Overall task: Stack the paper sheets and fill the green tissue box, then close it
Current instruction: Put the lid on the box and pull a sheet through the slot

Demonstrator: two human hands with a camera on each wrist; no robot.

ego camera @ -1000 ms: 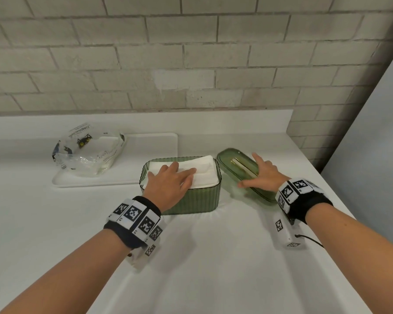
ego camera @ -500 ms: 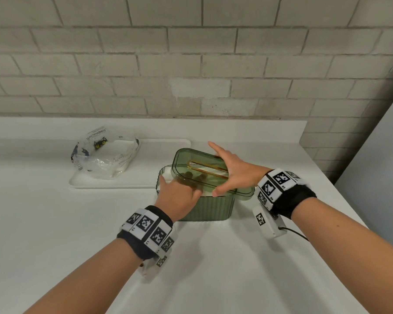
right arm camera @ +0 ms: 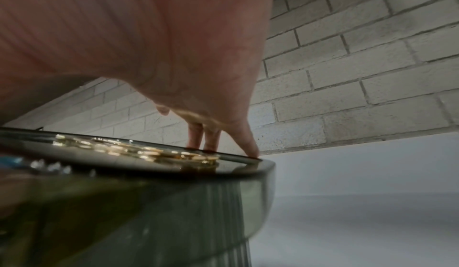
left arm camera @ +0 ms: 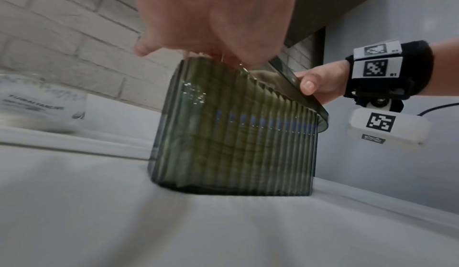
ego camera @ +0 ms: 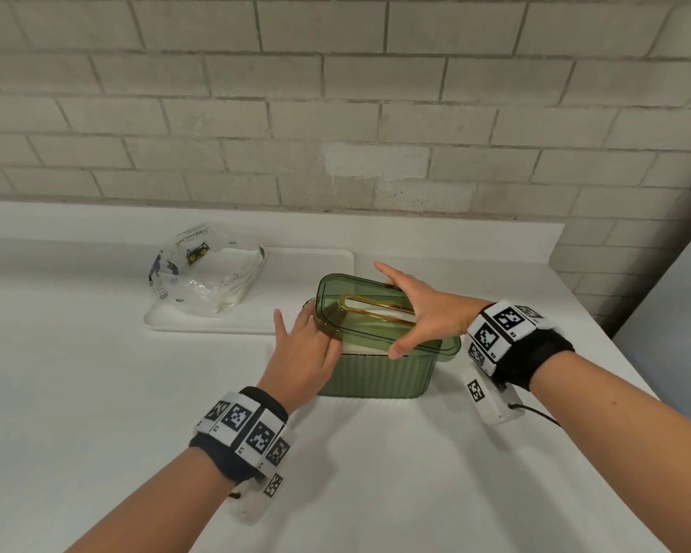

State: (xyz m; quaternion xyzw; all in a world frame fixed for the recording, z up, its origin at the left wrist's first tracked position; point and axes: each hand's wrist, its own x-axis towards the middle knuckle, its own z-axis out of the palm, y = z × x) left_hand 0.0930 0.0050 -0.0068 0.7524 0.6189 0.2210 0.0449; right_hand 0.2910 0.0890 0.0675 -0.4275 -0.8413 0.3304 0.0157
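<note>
The ribbed green tissue box point(ego camera: 376, 373) stands on the white counter, and white paper sheets point(ego camera: 360, 347) fill it to the rim. My right hand point(ego camera: 427, 313) holds the translucent green lid point(ego camera: 336, 309) with its gold slot, thumb on the near edge and fingers on the far edge. The lid lies tilted over the box, right end low on the rim and left end raised. My left hand point(ego camera: 304, 349) rests at the box's left end with the thumb up, and its fingertips are hidden under the lid. The left wrist view shows the box point(left arm camera: 231, 134) and tilted lid point(left arm camera: 298, 92).
A white tray point(ego camera: 316, 273) at the back left carries a crumpled clear plastic wrapper point(ego camera: 208, 269). A brick wall runs behind the counter, and a grey panel point(ego camera: 679, 313) stands close on the right past the counter's edge.
My right hand picked the lid up from the counter right of the box and brought it over the box. My left hand slid from the top of the paper to the left end.
</note>
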